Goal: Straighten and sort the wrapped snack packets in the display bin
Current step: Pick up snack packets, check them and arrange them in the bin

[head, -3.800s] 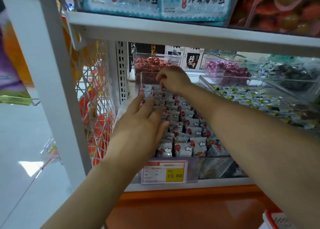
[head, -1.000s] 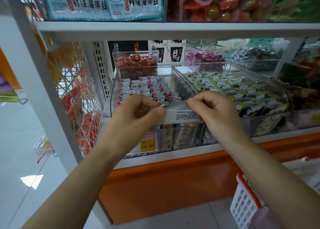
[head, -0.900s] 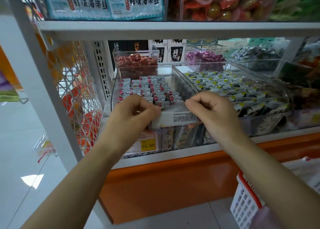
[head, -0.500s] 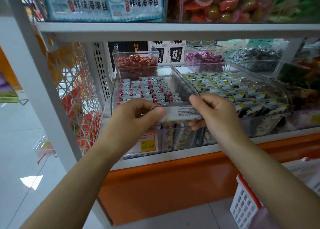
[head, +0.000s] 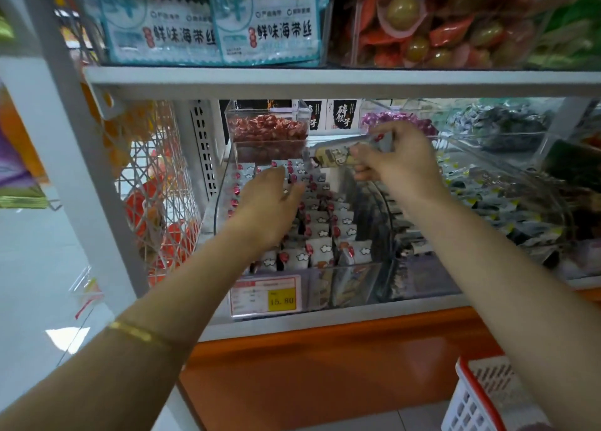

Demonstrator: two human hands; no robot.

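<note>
A clear display bin (head: 344,269) on the lower shelf holds rows of small white snack packets (head: 320,232) with red marks. My left hand (head: 270,202) reaches into the bin with fingers stretched out over the far left rows, touching the packets. My right hand (head: 400,160) hovers above the bin's back right corner and pinches one loose packet (head: 338,153), held level with its printed face towards me.
Behind stands a clear box of red candies (head: 266,128). A bin of yellow-marked packets (head: 507,202) adjoins on the right. A yellow price tag (head: 281,300) hangs on the bin front. A white and red basket (head: 478,398) sits on the floor lower right.
Both hands held one packet in front of the bin. Now my left hand has let go and reached into the bin, and my right hand has carried the packet up and back.
</note>
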